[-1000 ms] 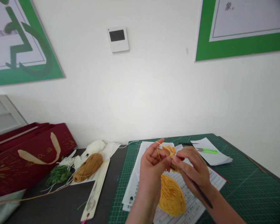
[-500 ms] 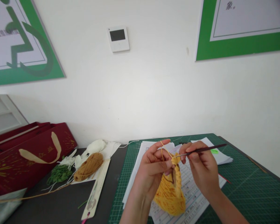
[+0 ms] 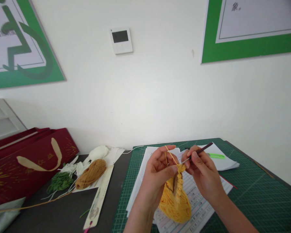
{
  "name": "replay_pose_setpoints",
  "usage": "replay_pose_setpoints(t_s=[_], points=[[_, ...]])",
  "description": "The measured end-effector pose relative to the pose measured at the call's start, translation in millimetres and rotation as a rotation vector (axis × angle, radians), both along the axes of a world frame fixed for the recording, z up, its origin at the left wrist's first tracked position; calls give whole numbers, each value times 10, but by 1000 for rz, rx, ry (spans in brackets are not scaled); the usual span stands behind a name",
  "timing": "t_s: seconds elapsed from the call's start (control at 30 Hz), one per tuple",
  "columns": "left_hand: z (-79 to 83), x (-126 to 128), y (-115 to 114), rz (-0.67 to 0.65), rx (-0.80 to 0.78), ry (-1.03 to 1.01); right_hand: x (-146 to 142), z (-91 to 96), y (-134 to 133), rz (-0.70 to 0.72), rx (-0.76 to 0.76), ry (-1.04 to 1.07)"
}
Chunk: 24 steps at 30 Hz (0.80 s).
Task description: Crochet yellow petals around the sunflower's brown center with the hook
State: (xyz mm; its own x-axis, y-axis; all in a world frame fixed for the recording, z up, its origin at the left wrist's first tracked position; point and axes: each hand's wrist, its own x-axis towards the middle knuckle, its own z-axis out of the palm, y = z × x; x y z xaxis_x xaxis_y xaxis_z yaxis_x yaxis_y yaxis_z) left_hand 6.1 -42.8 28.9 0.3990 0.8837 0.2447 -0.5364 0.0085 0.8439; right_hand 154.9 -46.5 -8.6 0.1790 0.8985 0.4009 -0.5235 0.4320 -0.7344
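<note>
My left hand (image 3: 157,170) pinches the upper edge of a narrow yellow crochet piece (image 3: 178,186), with a strand of yellow yarn (image 3: 171,154) running over its raised index finger. Held like a pen in my right hand (image 3: 203,171) is a crochet hook (image 3: 200,149) with a dark handle. Its metal tip meets the yellow stitches beside my left thumb; the very end is too small to make out. Below both hands a yellow yarn ball (image 3: 176,208) rests on printed sheets (image 3: 201,202), partly behind the crochet piece.
A green cutting mat (image 3: 254,194) lies under the papers. Right of my hands is a bright green cutter (image 3: 216,156). On the left are brown yarn (image 3: 92,173), green yarn (image 3: 60,182), white yarn (image 3: 99,152), a cream ruler (image 3: 99,197) and a dark red gift bag (image 3: 36,155).
The crochet hook has tilted more steeply, its handle end swinging up and left. My right hand has shifted slightly left, uncovering more of the green cutter. The left hand still grips the crochet piece.
</note>
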Motion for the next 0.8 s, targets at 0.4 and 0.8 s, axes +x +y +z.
replay_pose_setpoints(t_s=[0.4, 0.8], points=[[-48, -36, 12, 1, 22, 117, 35, -20, 12, -43, 82, -51], [10, -44, -36, -104, -14, 76, 70, 16, -23, 92, 32, -2]])
